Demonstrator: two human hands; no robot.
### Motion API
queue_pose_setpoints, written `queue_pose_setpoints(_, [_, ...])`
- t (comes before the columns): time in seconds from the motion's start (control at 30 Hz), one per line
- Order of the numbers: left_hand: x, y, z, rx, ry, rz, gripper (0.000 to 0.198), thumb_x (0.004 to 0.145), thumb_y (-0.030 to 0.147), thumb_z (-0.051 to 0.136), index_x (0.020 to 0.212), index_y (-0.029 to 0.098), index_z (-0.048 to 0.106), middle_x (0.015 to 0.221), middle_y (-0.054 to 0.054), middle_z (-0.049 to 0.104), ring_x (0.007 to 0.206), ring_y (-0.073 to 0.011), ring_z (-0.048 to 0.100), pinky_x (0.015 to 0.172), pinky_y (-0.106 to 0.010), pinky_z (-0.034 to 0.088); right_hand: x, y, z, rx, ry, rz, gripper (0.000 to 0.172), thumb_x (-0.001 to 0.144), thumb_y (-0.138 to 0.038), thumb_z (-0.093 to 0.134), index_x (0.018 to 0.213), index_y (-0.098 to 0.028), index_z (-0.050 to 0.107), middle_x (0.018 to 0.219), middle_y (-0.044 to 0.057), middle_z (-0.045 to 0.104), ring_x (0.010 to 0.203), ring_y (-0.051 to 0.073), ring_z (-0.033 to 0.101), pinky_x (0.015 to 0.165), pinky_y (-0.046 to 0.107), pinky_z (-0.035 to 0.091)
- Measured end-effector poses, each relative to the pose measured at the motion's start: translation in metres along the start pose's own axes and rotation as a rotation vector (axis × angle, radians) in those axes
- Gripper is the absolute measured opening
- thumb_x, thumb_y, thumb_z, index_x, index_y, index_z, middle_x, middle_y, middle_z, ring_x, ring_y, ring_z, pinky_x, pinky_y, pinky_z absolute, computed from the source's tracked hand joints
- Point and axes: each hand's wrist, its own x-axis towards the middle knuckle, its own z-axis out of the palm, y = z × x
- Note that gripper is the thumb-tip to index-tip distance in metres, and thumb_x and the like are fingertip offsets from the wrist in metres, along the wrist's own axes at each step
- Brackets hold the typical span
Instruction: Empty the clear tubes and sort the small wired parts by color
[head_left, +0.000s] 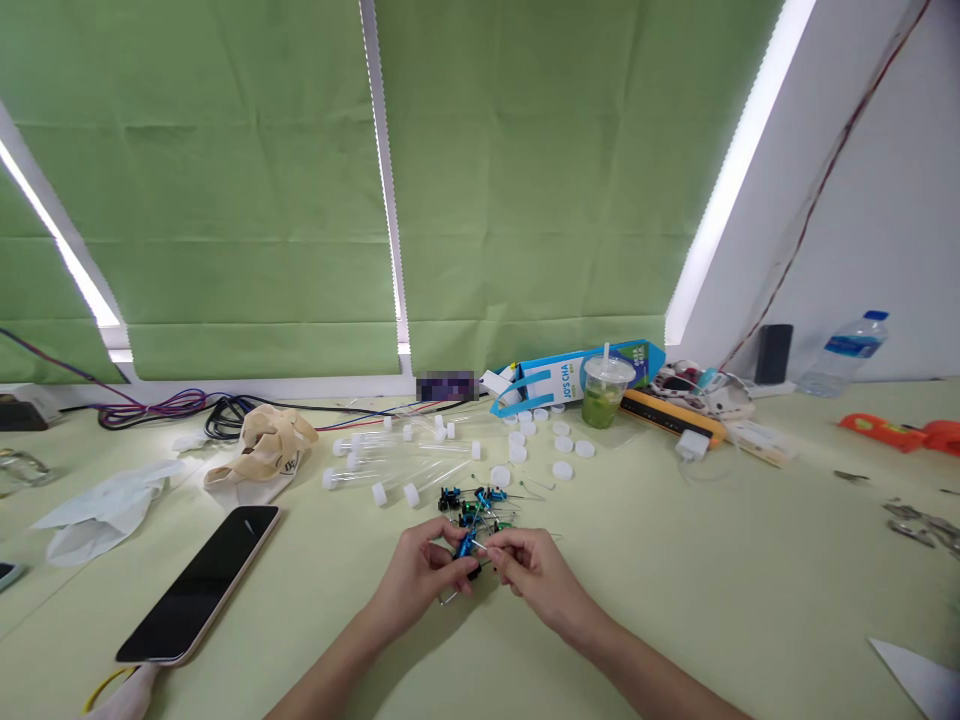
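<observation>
Both my hands meet low in the middle of the pale green table (712, 560). My left hand (424, 570) is closed in a pinch on a small blue electronic component (466, 545) with thin wire leads. My right hand (532, 565) is also closed, its fingertips pinching the component's leads from the right. Just beyond my hands lies a small heap of blue, green and black components (480, 503). Behind that lie several clear tubes (397, 462) with white caps and loose white caps (559, 445).
A black phone (201, 585) lies at the left, with a white glove (105, 505) and a beige cloth (270, 450) behind it. Cables (172, 408) run along the window sill. A green drink cup (604, 390), a blue carton, a water bottle (844, 352) and orange tools (900, 433) stand at the right.
</observation>
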Motion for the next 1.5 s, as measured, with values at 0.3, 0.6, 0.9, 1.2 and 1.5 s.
queue_pose_setpoints(0.3, [0.002,-0.003,-0.001,-0.020,-0.019,-0.015,0.027,0.071,0.038,0.066,0.078,0.016,0.051,0.061,0.005,0.053,0.041,-0.0102,0.058,0.038,-0.018,0.033,-0.005,0.004,0.002,-0.537,0.115,-0.443,0.030,0.091,-0.024,0.034,0.084,-0.018,0.062,0.071,0.004,0.052,0.065,0.015,0.046,0.060,0.027,0.037])
queue_pose_setpoints(0.6, [-0.001,0.002,-0.001,0.096,-0.003,0.046,0.023,0.071,0.030,0.068,0.082,0.017,0.053,0.055,0.006,0.052,0.042,-0.0085,0.052,0.041,-0.018,0.037,0.004,-0.004,-0.007,0.006,0.046,-0.149,0.024,0.067,-0.037,0.070,0.059,-0.015,0.065,0.080,0.003,0.052,0.074,0.015,0.052,0.063,0.025,0.041])
queue_pose_setpoints(0.9, [-0.001,0.002,0.002,0.219,-0.055,0.197,0.017,0.071,0.026,0.067,0.083,0.015,0.062,0.079,-0.001,0.051,0.046,-0.0051,0.050,0.042,-0.019,0.040,0.004,0.006,-0.003,0.268,-0.028,0.110,0.029,0.051,-0.025,0.078,0.049,-0.013,0.052,0.065,-0.002,0.055,0.061,0.010,0.052,0.056,0.021,0.039])
queue_pose_setpoints(1.2, [0.000,-0.002,-0.005,0.255,-0.041,0.252,0.023,0.075,0.032,0.064,0.093,0.017,0.065,0.078,-0.001,0.049,0.051,-0.0070,0.052,0.044,-0.020,0.044,0.000,-0.001,-0.002,0.200,-0.195,0.145,0.026,0.068,-0.038,0.064,0.067,-0.015,0.053,0.049,-0.006,0.048,0.038,0.008,0.047,0.039,0.019,0.038])
queue_pose_setpoints(1.5, [-0.002,0.006,-0.004,0.351,-0.088,0.249,0.021,0.077,0.031,0.063,0.093,0.018,0.068,0.077,-0.003,0.053,0.059,-0.0096,0.051,0.048,-0.020,0.041,0.003,0.002,-0.004,0.085,-0.109,0.075,0.019,0.061,-0.025,0.071,0.055,-0.012,0.060,0.050,-0.004,0.048,0.046,0.005,0.037,0.043,0.018,0.027])
